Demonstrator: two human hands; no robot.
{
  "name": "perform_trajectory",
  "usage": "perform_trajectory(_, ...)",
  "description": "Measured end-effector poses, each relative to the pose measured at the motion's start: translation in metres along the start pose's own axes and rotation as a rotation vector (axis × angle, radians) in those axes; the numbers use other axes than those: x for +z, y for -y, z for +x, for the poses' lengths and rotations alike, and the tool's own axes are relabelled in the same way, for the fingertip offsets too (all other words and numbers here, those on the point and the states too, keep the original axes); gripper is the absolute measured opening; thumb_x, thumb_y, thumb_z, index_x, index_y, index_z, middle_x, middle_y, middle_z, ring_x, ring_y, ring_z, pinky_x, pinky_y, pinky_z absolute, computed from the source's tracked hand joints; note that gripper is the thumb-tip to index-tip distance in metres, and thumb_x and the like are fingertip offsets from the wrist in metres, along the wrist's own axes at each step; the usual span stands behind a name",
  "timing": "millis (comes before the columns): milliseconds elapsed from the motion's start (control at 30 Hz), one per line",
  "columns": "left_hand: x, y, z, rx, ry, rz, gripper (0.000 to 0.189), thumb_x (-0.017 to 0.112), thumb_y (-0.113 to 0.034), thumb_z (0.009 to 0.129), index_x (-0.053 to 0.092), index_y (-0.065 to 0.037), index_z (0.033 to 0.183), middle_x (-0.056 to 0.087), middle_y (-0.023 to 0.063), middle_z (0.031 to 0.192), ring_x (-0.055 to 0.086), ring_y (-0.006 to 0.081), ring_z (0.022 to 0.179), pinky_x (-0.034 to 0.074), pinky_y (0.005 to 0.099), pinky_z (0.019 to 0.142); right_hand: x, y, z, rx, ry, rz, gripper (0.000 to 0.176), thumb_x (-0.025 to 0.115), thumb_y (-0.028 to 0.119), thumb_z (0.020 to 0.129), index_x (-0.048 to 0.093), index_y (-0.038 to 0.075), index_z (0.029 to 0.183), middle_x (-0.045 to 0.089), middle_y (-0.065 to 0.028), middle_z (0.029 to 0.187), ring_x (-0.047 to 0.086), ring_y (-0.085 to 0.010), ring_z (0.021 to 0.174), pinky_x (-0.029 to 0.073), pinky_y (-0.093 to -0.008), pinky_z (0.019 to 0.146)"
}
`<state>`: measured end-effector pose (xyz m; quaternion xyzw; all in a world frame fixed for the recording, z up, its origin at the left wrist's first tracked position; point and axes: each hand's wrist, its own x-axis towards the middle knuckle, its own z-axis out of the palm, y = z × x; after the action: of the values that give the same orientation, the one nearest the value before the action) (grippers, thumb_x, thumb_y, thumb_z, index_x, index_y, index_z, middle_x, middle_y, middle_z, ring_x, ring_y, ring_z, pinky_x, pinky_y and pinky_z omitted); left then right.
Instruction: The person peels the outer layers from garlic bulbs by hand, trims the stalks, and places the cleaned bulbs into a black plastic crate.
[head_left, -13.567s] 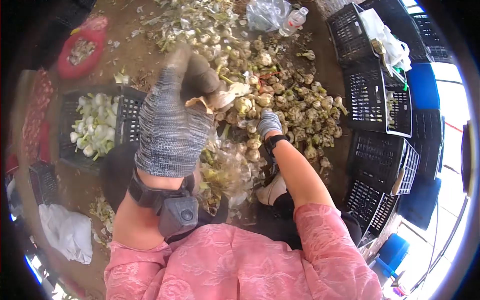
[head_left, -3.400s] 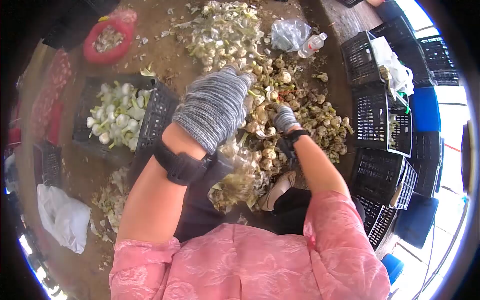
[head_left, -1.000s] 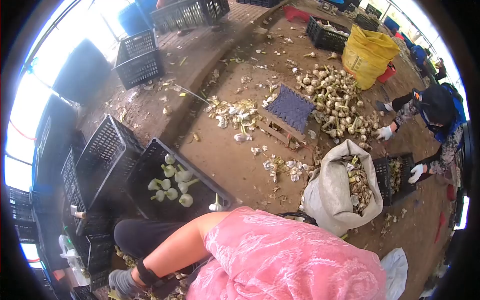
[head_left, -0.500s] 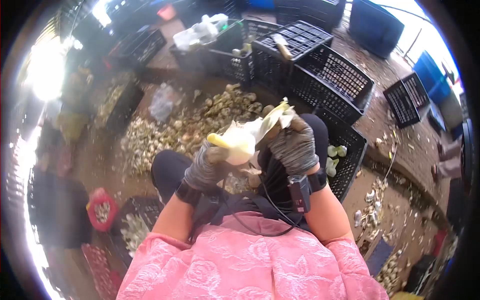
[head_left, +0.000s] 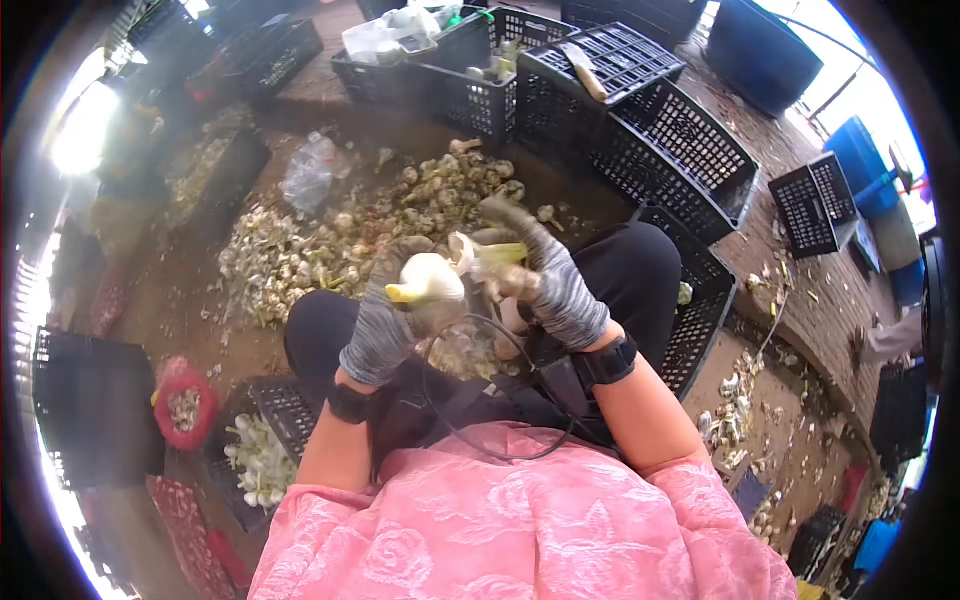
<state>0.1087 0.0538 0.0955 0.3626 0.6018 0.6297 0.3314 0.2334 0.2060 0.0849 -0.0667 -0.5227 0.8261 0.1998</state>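
Note:
A pale bulb (head_left: 432,280) with a yellowish stub at its left end is held in my left hand (head_left: 385,315), which wears a grey striped glove. My right hand (head_left: 562,290), gloved the same way, is at the bulb's right side, with its fingers blurred and partly spread around the leafy green-white outer layers (head_left: 490,258). What its fingertips grip is hard to make out. Between my knees, below the hands, lie pale peelings (head_left: 470,350). Beyond the hands a heap of bulbs and trimmings (head_left: 440,195) covers the ground.
Black crates (head_left: 680,150) stand ahead and right; a knife (head_left: 583,70) lies on an upturned one. A crate (head_left: 700,320) is beside my right knee. At left are a red bag (head_left: 185,405) and a crate of white bulbs (head_left: 262,460). Part of another person (head_left: 890,340) shows far right.
The bulb has moved left and its leafy layers lie lower and nearer to it. My right hand has shifted left and down, its fingers looser. The view has tilted slightly.

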Motion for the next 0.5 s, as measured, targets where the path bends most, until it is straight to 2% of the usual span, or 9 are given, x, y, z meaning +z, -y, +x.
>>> perform_trajectory(33, -0.001, 0.004, 0.001, -0.001, 0.004, 0.025, 0.065, 0.078, -0.017, 0.062, 0.043, -0.005, 0.116, 0.053, 0.0053, 0.101, 0.053, 0.0148, 0.091, 0.047, 0.0286, 0.080, 0.005, 0.006, 0.000, 0.058, 0.028, -0.067, 0.060, 0.073, 0.022, 0.067, 0.050, 0.007, 0.120, 0.057, -0.0061, 0.097, 0.055, -0.0126, 0.087, 0.045, -0.0251, 0.078)
perform_trajectory(100, 0.000, 0.006, 0.003, 0.072, 0.005, 0.059, 0.065, 0.078, -0.017, 0.062, 0.044, -0.005, 0.115, 0.053, 0.0050, 0.101, 0.053, 0.0146, 0.092, 0.046, 0.0283, 0.081, 0.006, 0.004, 0.004, -0.218, 0.008, -0.633, 0.041, 0.071, 0.020, 0.070, 0.060, 0.004, 0.106, 0.060, -0.0099, 0.093, 0.059, -0.0174, 0.083, 0.047, -0.0275, 0.074)
perform_trajectory(133, -0.002, 0.007, 0.003, 0.148, 0.004, 0.102, 0.064, 0.079, -0.016, 0.061, 0.044, -0.005, 0.114, 0.053, 0.0047, 0.101, 0.053, 0.0144, 0.092, 0.046, 0.0280, 0.081, 0.009, 0.004, 0.005, -0.214, 0.021, -0.630, 0.041, 0.071, 0.020, 0.070, 0.060, 0.004, 0.106, 0.060, -0.0099, 0.093, 0.059, -0.0174, 0.083, 0.047, -0.0275, 0.074)
perform_trajectory(200, -0.007, 0.007, 0.003, 0.097, 0.005, 0.153, 0.063, 0.079, -0.014, 0.061, 0.044, -0.005, 0.113, 0.053, 0.0048, 0.102, 0.053, 0.0145, 0.093, 0.045, 0.0283, 0.082, 0.018, 0.008, 0.006, -0.368, -0.050, -0.947, 0.022, 0.067, 0.016, 0.073, 0.063, 0.002, 0.089, 0.060, -0.0136, 0.086, 0.059, -0.0251, 0.076, 0.047, -0.0324, 0.067)
perform_trajectory(300, -0.008, 0.007, 0.002, 0.047, 0.028, 0.160, 0.063, 0.079, -0.012, 0.059, 0.045, -0.005, 0.112, 0.053, 0.0050, 0.103, 0.052, 0.0143, 0.094, 0.044, 0.0284, 0.083, 0.023, 0.011, 0.011, -0.532, -0.023, -1.080, 0.013, 0.064, 0.011, 0.074, 0.060, 0.001, 0.081, 0.058, -0.0148, 0.078, 0.057, -0.0300, 0.069, 0.045, -0.0364, 0.061)
perform_trajectory(367, -0.007, 0.004, 0.001, -0.006, 0.057, 0.005, 0.066, 0.079, -0.012, 0.057, 0.045, -0.005, 0.113, 0.053, 0.0046, 0.102, 0.051, 0.0139, 0.094, 0.044, 0.0282, 0.083, 0.021, 0.002, 0.014, -0.580, -0.057, -1.070, 0.010, 0.062, 0.009, 0.074, 0.057, 0.001, 0.077, 0.056, -0.0150, 0.072, 0.055, -0.0306, 0.065, 0.044, -0.0356, 0.058)
perform_trajectory(433, -0.006, 0.000, 0.000, 0.052, 0.068, 0.081, 0.061, 0.076, -0.008, 0.060, 0.046, -0.006, 0.113, 0.054, 0.0037, 0.100, 0.053, 0.0123, 0.091, 0.045, 0.0270, 0.080, 0.018, -0.008, 0.016, -0.464, -0.166, -0.891, 0.009, 0.060, 0.008, 0.076, 0.057, 0.001, 0.079, 0.057, -0.0129, 0.071, 0.056, -0.0261, 0.064, 0.045, -0.0339, 0.059)
perform_trajectory(467, -0.006, -0.001, 0.001, 0.052, 0.077, 0.048, 0.067, 0.078, -0.010, 0.056, 0.045, -0.006, 0.114, 0.053, 0.0037, 0.102, 0.052, 0.0133, 0.092, 0.043, 0.0276, 0.082, 0.024, 0.000, 0.012, -0.240, -0.209, -0.668, 0.011, 0.058, 0.010, 0.078, 0.058, 0.000, 0.082, 0.059, -0.0100, 0.073, 0.057, -0.0198, 0.066, 0.045, -0.0326, 0.059)
perform_trajectory(500, -0.004, -0.001, 0.002, 0.052, 0.094, 0.007, 0.072, 0.080, -0.012, 0.053, 0.044, -0.005, 0.115, 0.051, 0.0037, 0.104, 0.051, 0.0143, 0.093, 0.042, 0.0282, 0.084, 0.022, 0.000, 0.013, -0.236, -0.221, -0.677, 0.011, 0.058, 0.010, 0.078, 0.058, 0.000, 0.082, 0.059, -0.0100, 0.073, 0.057, -0.0198, 0.066, 0.045, -0.0326, 0.059)
